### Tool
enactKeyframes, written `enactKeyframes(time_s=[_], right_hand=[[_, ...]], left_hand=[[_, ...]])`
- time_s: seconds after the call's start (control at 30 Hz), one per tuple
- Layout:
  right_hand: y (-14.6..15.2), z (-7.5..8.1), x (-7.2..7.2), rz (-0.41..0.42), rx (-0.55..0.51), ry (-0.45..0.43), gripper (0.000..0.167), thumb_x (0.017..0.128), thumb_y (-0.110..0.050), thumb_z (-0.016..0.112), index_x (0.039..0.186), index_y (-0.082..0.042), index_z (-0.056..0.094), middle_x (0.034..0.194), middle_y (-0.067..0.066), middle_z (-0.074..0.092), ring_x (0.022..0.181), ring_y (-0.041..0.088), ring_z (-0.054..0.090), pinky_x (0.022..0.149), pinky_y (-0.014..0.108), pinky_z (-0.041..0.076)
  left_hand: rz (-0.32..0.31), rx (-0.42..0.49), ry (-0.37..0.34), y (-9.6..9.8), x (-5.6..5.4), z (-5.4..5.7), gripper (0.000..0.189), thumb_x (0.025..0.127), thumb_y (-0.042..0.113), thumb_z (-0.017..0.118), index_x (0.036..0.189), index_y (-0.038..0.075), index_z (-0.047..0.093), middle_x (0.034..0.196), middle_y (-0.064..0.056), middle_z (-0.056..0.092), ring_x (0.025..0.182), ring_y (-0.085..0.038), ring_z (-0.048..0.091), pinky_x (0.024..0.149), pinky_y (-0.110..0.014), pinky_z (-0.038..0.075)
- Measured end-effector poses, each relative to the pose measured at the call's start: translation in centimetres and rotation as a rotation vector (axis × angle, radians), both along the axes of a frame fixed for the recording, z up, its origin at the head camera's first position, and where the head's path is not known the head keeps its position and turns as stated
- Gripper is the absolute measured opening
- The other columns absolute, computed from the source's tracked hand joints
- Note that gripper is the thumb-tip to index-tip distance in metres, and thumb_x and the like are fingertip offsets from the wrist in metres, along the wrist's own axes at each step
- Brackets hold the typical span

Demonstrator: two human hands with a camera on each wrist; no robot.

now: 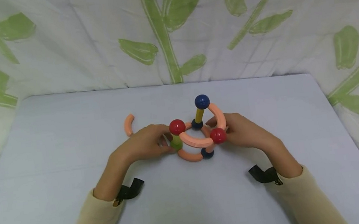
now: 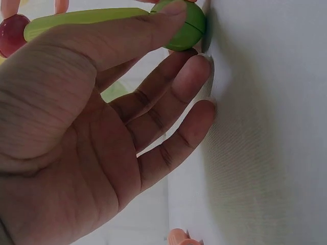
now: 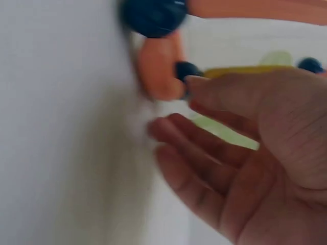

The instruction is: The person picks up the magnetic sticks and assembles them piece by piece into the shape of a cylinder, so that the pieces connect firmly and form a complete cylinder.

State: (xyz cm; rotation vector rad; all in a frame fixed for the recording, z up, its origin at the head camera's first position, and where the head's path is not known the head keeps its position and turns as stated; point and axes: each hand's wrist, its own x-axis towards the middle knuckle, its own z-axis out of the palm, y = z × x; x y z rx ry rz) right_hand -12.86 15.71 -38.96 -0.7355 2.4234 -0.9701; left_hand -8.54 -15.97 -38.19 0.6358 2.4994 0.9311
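A construction of magnetic balls and rods stands on the table in the head view. Its base joins curved orange rods [image 1: 190, 156] with a green ball [image 2: 185, 28] and dark blue balls [image 1: 207, 153]. Above are a red ball [image 1: 177, 127], a second red ball [image 1: 218, 135] and a blue ball [image 1: 202, 102] on a yellow rod [image 1: 199, 115]. My left hand [image 1: 147, 142] pinches the green ball, below a yellow-green rod [image 2: 87, 21]. On the other side, my right hand [image 1: 244, 130] is beside the base, thumb and fingers apart with nothing visibly between them; its wrist view is blurred.
A loose curved orange rod [image 1: 128, 124] lies on the white table [image 1: 65, 123], beyond my left hand. Behind the table hangs a white cloth [image 1: 94, 32] with painted green leaves. Black wrist straps [image 1: 132, 189] show at both sleeves.
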Motion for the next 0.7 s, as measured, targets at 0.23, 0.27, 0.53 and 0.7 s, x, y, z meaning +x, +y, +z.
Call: enactKeyframes(time_s=[0.23, 0.27, 0.53, 0.7], right_hand=[[0.7, 2.1, 1.1, 0.183, 0.106, -0.048, 0.034, 0.095, -0.020, 0.079, 0.127, -0.030, 0.071, 0.119, -0.012, 0.075, 0.111, 0.014, 0.068, 0.099, 0.047, 0.057], [0.5, 2.2, 1.2, 0.200, 0.113, -0.054, 0.034, 0.094, -0.023, 0.082, 0.125, -0.031, 0.072, 0.116, -0.013, 0.075, 0.108, 0.014, 0.068, 0.097, 0.046, 0.057], [-0.8, 2.1, 2.0, 0.213, 0.103, 0.009, 0.028, 0.083, -0.035, 0.092, 0.106, -0.025, 0.078, 0.099, -0.011, 0.075, 0.093, 0.010, 0.070, 0.085, 0.031, 0.058], [-0.6, 1.5, 1.5, 0.200, 0.054, 0.048, 0.014, 0.087, -0.020, 0.088, 0.097, -0.023, 0.079, 0.095, -0.009, 0.073, 0.087, 0.006, 0.071, 0.082, 0.030, 0.058]], left_hand=[[0.012, -0.032, 0.017, 0.2, 0.2, 0.0, 0.026, 0.091, 0.015, 0.085, 0.114, 0.013, 0.073, 0.109, -0.002, 0.076, 0.087, -0.009, 0.066, 0.085, -0.031, 0.055], [0.014, -0.032, 0.022, 0.2, 0.2, 0.0, 0.026, 0.090, 0.015, 0.085, 0.114, 0.013, 0.073, 0.108, -0.001, 0.076, 0.087, -0.010, 0.066, 0.085, -0.031, 0.055], [-0.001, -0.010, 0.031, 0.3, 0.2, -0.1, 0.028, 0.090, 0.015, 0.086, 0.115, 0.014, 0.074, 0.107, -0.002, 0.077, 0.086, -0.010, 0.066, 0.084, -0.031, 0.055], [-0.003, 0.007, 0.038, 0.7, 0.1, -0.2, 0.032, 0.090, 0.015, 0.085, 0.119, 0.013, 0.073, 0.108, -0.003, 0.076, 0.085, -0.011, 0.066, 0.084, -0.031, 0.055]])
